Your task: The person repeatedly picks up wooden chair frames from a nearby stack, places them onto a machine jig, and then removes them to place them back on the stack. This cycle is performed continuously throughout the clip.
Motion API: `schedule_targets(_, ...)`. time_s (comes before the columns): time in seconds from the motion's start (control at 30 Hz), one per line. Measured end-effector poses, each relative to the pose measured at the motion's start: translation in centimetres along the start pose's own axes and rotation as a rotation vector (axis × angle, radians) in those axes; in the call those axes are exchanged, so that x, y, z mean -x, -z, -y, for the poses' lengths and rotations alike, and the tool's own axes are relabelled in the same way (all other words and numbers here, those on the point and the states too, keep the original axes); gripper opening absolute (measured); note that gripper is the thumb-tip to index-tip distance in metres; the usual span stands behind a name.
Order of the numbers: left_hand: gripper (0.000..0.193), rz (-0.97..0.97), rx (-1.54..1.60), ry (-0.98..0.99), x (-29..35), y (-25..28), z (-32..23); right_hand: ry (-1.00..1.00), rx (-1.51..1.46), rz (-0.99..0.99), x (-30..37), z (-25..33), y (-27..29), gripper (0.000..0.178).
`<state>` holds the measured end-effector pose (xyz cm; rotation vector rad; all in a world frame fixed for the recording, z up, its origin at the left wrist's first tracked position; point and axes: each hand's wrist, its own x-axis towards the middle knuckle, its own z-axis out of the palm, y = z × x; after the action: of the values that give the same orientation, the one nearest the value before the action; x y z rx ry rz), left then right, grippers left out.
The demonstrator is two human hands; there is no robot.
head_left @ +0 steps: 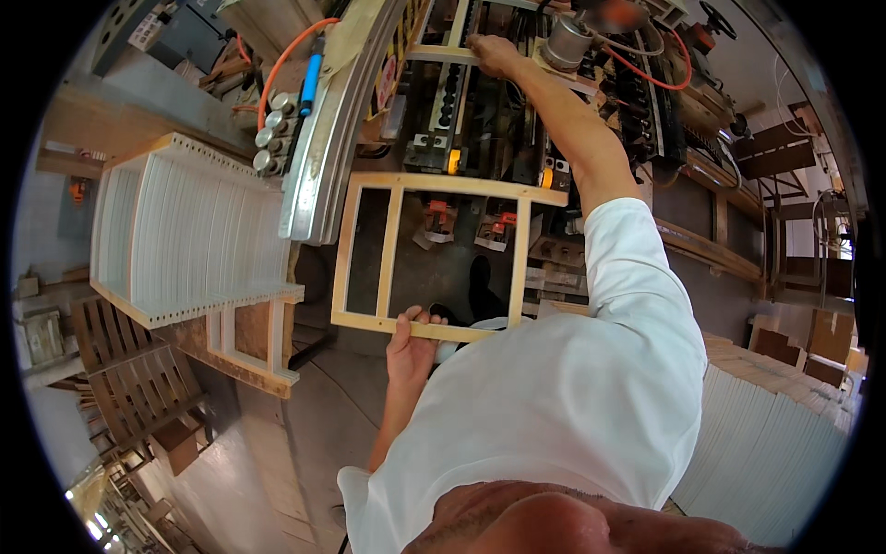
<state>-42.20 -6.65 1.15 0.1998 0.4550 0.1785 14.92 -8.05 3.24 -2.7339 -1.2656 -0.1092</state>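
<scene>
My left hand (412, 349) is closed round the near rail of a light wooden frame (388, 242), its fingers curled over the edge. The frame is an open rectangle with an inner bar toward its left side, held level in front of my body. At the far end of my outstretched right arm, my right hand (496, 57) grips the corner of another wooden frame (441, 54). That second frame lies on the machine (443, 111) and runs partly out of view at the top. My right fingertips are small and partly hidden there.
White-edged frames stand in a stack (189, 231) on the left, with a wooden frame (249, 355) below it. A metal beam (323, 157) with a blue tube (312, 83) lies beside the machine. Another white stack (775, 452) is at the lower right. Orange hoses cross the machine's top.
</scene>
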Motion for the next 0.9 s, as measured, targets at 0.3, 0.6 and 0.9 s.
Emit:
schedule_targets(0.3, 0.017, -0.494, -0.038, -0.125, -0.8, 13.8, -3.8, 0.022, -0.002, -0.067, -0.8, 0.0, -0.7, 0.05)
schedule_targets(0.6, 0.022, -0.897, -0.176, -0.25, -3.1, 19.9, -3.2, 0.116, 0.124, 0.022, 0.0, 0.4, 1.4, 0.025)
schedule_targets(0.9, 0.027, -0.925, -0.179, -0.238, -2.4, 18.6, -1.9, 0.199, 0.085, -0.001, 0.3, -0.5, 1.5, 0.02)
